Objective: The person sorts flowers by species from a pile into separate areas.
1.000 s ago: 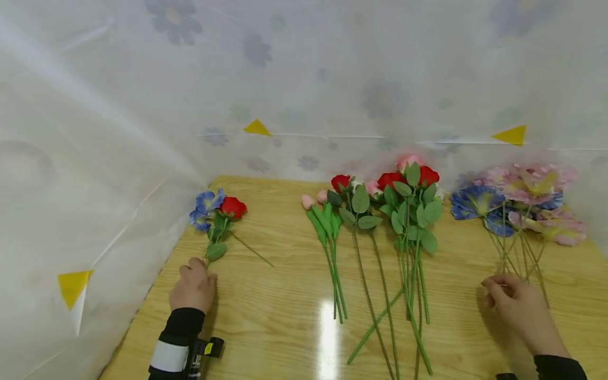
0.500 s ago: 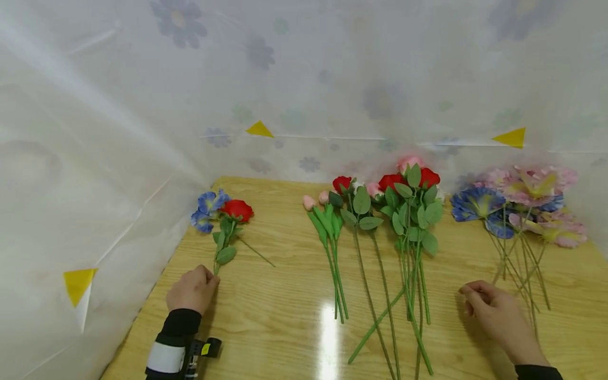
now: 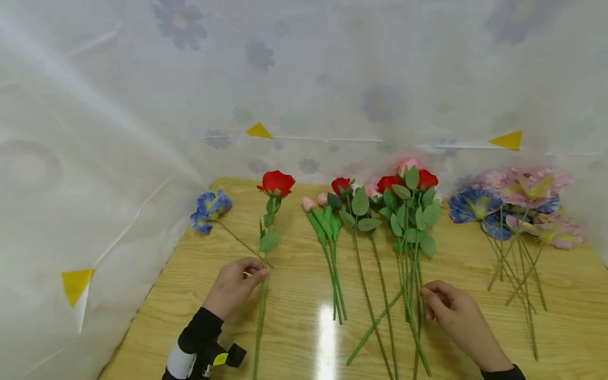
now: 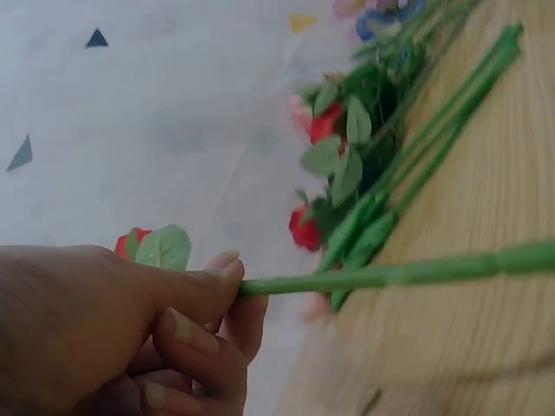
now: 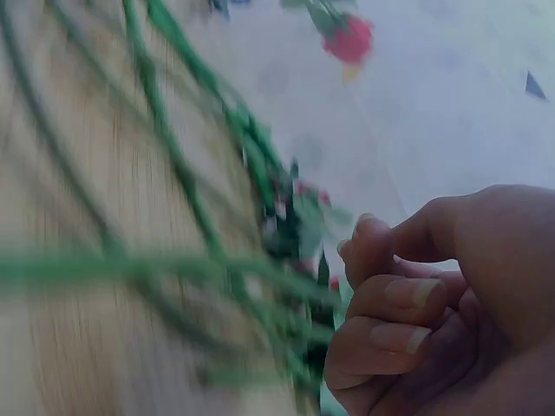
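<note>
My left hand [image 3: 237, 285] pinches the green stem of a red rose [image 3: 277, 183] between thumb and index finger. The rose stands with its bloom away from me, and its stem [image 4: 399, 276] crosses the left wrist view. Left of it lies a blue flower [image 3: 207, 208] with a thin stem. My right hand [image 3: 453, 314], fingers loosely curled and holding nothing, hovers beside the lower stems of a bunch of roses [image 3: 410, 211]. In the right wrist view its thumb and fingertips [image 5: 368, 247] come near the blurred green stems.
Pink tulips [image 3: 328, 227] lie mid-table, left of more roses with crossing stems. Blue and pink flowers [image 3: 522, 211] are piled on the right. A patterned plastic sheet [image 3: 332, 79] rises behind the wooden table [image 3: 294, 338] and along its left side.
My left hand has lifted the red rose away from the blue flower and carried it right. My right hand has moved left, from the blue and pink flowers to the rose stems.
</note>
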The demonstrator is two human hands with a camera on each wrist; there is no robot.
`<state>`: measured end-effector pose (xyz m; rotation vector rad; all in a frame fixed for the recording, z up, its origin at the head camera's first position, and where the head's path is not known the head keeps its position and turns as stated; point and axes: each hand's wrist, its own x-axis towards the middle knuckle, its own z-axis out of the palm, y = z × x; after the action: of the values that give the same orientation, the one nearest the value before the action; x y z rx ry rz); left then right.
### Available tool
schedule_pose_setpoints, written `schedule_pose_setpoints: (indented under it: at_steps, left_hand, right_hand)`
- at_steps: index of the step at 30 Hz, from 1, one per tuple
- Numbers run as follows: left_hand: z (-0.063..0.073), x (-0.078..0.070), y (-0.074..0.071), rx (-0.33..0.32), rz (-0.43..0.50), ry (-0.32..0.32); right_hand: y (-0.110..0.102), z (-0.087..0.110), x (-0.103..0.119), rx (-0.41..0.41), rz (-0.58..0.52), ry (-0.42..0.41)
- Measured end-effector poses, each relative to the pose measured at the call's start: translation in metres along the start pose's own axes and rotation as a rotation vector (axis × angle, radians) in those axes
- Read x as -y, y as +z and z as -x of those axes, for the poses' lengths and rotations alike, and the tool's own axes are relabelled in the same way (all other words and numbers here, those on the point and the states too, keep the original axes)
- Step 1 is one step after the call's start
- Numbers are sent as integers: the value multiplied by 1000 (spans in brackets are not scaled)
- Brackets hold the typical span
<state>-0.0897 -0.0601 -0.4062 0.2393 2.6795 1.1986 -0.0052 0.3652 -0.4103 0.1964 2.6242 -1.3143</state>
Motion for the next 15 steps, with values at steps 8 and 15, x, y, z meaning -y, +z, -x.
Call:
schedule_pose_setpoints:
  at_steps: [8,15]
  left_hand:
    - [-11,-48,39,177,249,82]
    - [-13,-69,63,233,327,134]
  right_hand:
    - [54,0,49,197,-162,-223]
    - [88,4,68,421,-272,-341]
